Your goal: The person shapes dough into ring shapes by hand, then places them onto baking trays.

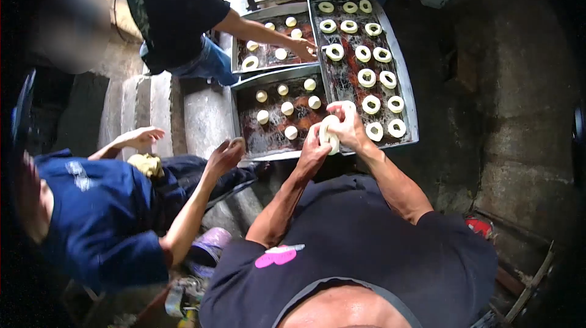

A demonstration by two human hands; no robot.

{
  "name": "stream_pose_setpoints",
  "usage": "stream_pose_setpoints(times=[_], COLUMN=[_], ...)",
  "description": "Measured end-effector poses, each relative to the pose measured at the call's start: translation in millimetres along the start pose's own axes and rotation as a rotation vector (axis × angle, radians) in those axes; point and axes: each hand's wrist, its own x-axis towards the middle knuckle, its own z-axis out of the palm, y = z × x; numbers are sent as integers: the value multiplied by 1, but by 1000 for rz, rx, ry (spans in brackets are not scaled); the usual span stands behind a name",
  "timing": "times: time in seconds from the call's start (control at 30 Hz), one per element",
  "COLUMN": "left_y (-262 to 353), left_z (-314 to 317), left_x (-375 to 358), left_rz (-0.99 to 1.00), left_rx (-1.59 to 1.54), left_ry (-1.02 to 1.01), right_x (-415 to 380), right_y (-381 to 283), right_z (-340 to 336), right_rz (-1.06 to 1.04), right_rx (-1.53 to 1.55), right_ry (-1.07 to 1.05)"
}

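A pale dough ring (330, 137) is held between my two hands, over the near edge of the trays. My left hand (314, 149) is closed around its left side. From the upper right, my right hand (351, 125) grips the same dough, its fingers curled. Right beyond them lies a long metal tray (408, 108) bearing rows of shaped dough rings (371, 105). To the left of my hands, a second tray (239, 126) carries several round dough balls (287, 108).
Behind is another tray (235, 47) with dough balls and a ring; a co-worker's hand (303, 50) reaches to the long tray's edge. At left, a person in a blue shirt (104, 206) holds both hands up near the trays. A purple bucket (213, 239) stands below.
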Motion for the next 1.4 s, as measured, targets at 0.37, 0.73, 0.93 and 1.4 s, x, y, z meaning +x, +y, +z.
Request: stream_pose_setpoints(times=[0.37, 0.73, 0.93, 1.4], left_y=[33, 25, 7, -126], left_z=[85, 103, 78, -111], left_x=[21, 16, -19, -89], left_rz=[-194, -28, -384, -461], left_rx=[-142, -349, -153, 137], left_ry=[-279, -6, -115, 511], right_x=[-7, -38, -22, 21], right_y=[14, 44, 23, 130], right_z=[-103, -119, -119, 50], right_rz=[102, 381, 307, 381], right_rx=[387, 706, 411, -282], right_ry=[-56, -487, -459, -301])
